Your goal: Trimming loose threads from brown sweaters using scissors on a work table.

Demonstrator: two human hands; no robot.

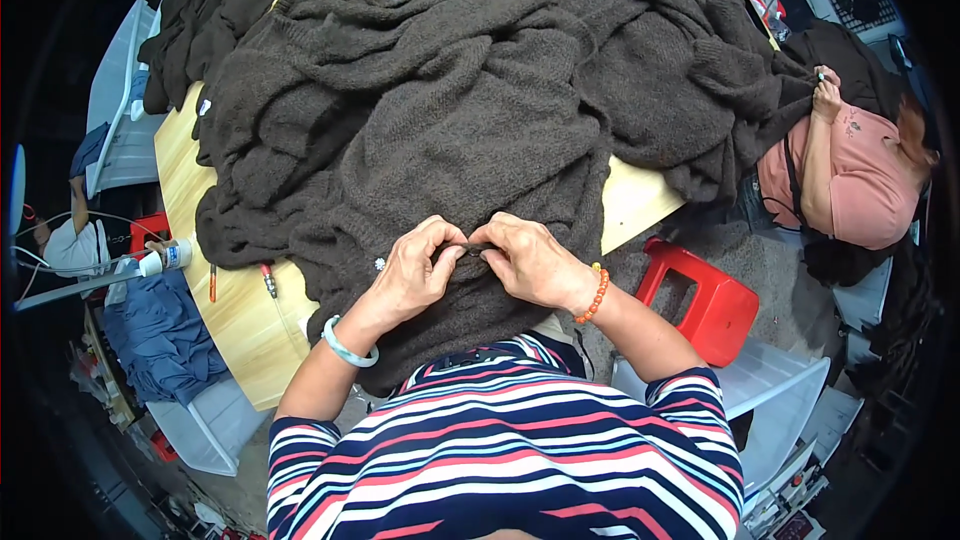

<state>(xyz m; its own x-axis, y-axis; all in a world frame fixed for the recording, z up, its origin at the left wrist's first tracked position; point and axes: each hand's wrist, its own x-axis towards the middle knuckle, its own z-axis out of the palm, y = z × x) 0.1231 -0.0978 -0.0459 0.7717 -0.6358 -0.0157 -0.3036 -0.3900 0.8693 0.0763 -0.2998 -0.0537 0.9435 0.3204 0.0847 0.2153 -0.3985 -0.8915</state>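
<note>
A dark brown knitted garment (470, 150) lies bunched over the table and hangs down at its near edge in front of me. Both my hands pinch a fold of it close to my body. My left hand (418, 265) has thumb and forefinger pressed together on the fabric. Just across from it, my right hand (530, 262) grips the same fold, the fingertips of the two hands almost meeting. Whether anything small sits between the fingertips cannot be made out. A shiny, pale button-like piece (380, 264) shows on the cloth beside my left hand.
On the wooden table (240, 325) at left lie a red-handled tool (268, 280) and an orange stick (212, 284). A white bottle (165, 258) stands near its edge. A red stool (715, 315) is at right. Another person (850, 175) handles dark fabric there. Blue cloth (165, 335) fills a left bin.
</note>
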